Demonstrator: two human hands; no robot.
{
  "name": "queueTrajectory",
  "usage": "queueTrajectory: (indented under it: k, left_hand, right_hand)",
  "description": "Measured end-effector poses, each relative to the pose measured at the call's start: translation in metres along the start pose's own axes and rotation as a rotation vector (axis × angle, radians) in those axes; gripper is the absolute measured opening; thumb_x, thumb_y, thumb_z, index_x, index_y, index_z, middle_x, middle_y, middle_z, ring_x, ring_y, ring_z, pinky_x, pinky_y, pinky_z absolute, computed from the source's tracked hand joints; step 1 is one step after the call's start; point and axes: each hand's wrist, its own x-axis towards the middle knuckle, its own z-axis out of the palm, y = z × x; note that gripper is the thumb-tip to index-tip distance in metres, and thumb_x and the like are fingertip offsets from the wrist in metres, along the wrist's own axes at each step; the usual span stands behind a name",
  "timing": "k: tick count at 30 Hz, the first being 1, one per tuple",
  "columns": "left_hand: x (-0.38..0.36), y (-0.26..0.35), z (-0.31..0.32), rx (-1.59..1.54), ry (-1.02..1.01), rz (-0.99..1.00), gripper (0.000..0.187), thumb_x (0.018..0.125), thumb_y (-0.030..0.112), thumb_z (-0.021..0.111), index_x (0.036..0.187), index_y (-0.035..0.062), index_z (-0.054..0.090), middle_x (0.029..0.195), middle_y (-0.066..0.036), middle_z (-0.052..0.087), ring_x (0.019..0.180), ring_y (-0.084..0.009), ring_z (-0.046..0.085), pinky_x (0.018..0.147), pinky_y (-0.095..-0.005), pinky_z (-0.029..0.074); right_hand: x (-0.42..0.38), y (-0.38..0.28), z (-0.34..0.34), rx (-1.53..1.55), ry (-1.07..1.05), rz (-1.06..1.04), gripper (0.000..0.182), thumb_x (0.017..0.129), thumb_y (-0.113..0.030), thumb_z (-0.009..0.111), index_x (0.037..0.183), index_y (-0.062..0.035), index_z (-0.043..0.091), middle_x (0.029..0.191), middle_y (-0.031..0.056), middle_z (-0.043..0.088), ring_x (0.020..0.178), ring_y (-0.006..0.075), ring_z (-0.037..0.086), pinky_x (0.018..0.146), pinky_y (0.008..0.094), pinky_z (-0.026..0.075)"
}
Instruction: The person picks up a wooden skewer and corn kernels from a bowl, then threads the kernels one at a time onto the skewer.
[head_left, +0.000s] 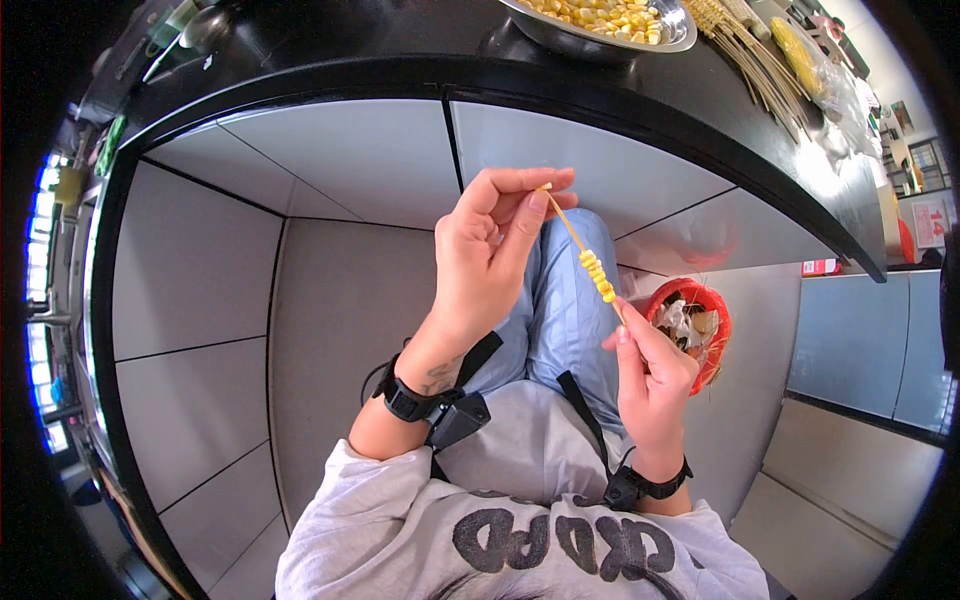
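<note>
My right hand (655, 378) pinches the lower end of a thin wooden skewer (570, 228), held at a slant above my lap. Several yellow corn kernels (597, 276) are threaded in a row on its lower half, just above the right fingertips. At the skewer's upper tip, my left hand (482, 245) has thumb and index finger closed around a single pale corn kernel (544, 187). Between that kernel and the row, a stretch of bare stick shows.
A metal bowl (600, 46) of loose corn kernels stands on the dark countertop (340, 70). Right of it lie a bundle of wooden sticks (765, 85) and a yellow item in clear plastic (797, 52). A red waste bin (722, 335) with rubbish stands on the floor by my right hand.
</note>
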Motion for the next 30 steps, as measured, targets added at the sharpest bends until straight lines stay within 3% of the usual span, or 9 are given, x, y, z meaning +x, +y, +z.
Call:
queueTrajectory:
  k: [9,12,20,28,30]
  left_hand:
    - [-0.002,-0.003,0.001,0.003,-0.032,0.064,0.019,0.102,0.008,0.049,0.116,-0.0032,0.053,0.120,-0.021,0.064,0.107,-0.0270,0.066,0.095,-0.0356,0.052]
    - [-0.001,0.002,-0.003,-0.126,-0.022,-0.025,0.020,0.102,0.010,0.049,0.115,-0.0028,0.057,0.117,-0.021,0.065,0.105,-0.0270,0.067,0.095,-0.0353,0.052]
    - [0.010,-0.010,-0.029,-0.641,-0.024,-0.537,0.020,0.095,0.016,0.061,0.106,-0.0010,0.066,0.101,-0.016,0.070,0.091,-0.0201,0.070,0.084,-0.0335,0.058]
    - [0.012,-0.010,-0.028,-0.513,-0.033,-0.502,0.018,0.093,0.017,0.063,0.095,-0.0002,0.069,0.094,-0.015,0.071,0.088,-0.0196,0.070,0.082,-0.0321,0.058]
    - [0.011,-0.011,-0.028,-0.482,-0.026,-0.494,0.018,0.093,0.017,0.064,0.094,-0.0003,0.069,0.093,-0.015,0.071,0.087,-0.0198,0.070,0.082,-0.0317,0.058]
  right_hand:
    - [0.000,-0.003,0.000,-0.018,0.006,0.003,0.027,0.092,0.003,0.059,0.118,0.0028,0.066,0.075,0.0138,0.067,0.064,0.0158,0.065,0.060,0.0260,0.049]
    - [0.001,-0.003,-0.001,-0.019,0.003,-0.003,0.028,0.092,0.003,0.059,0.118,0.0028,0.066,0.074,0.0133,0.066,0.063,0.0156,0.065,0.059,0.0260,0.049]
    - [0.000,0.000,-0.001,-0.017,0.013,-0.027,0.031,0.090,0.005,0.060,0.120,0.0006,0.066,0.073,0.0128,0.065,0.062,0.0151,0.063,0.058,0.0262,0.048]
    - [0.000,-0.001,-0.002,-0.044,0.011,-0.045,0.034,0.088,0.006,0.061,0.121,-0.0012,0.066,0.071,0.0128,0.062,0.060,0.0162,0.062,0.056,0.0269,0.047]
    - [0.000,-0.005,-0.004,-0.066,-0.022,0.033,0.025,0.092,0.002,0.059,0.116,0.0046,0.067,0.084,0.0129,0.072,0.069,0.0138,0.067,0.065,0.0247,0.050]
